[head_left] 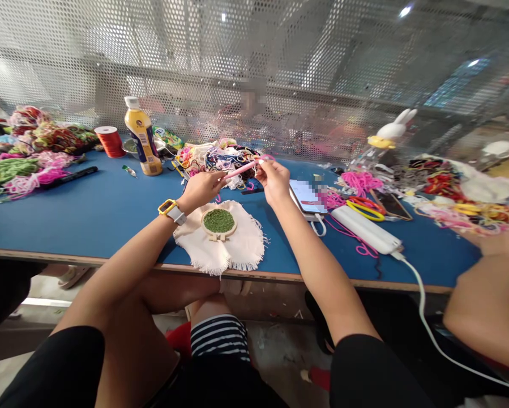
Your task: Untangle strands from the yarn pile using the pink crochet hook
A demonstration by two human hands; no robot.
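My left hand (201, 190) grips the lower end of a pink pen-shaped tool (241, 168), held slanted above the table. My right hand (273, 178) pinches at the tool's upper tip, where a thin pink thread seems to sit. A yellow and white watch (172, 211) is on my left wrist. Below the hands lies a small wooden hoop filled with green stitching (219, 221), set on a frayed cream cloth (232, 249) near the table's front edge.
Blue table (88, 209) with yarn piles at left (20, 164), middle back (220, 156) and right (449, 192). A yellow bottle (142, 136), orange spool (110, 140), phone (307, 196) and white power bank (367, 229) with cable lie about. Another person's arm (492, 294) is at right.
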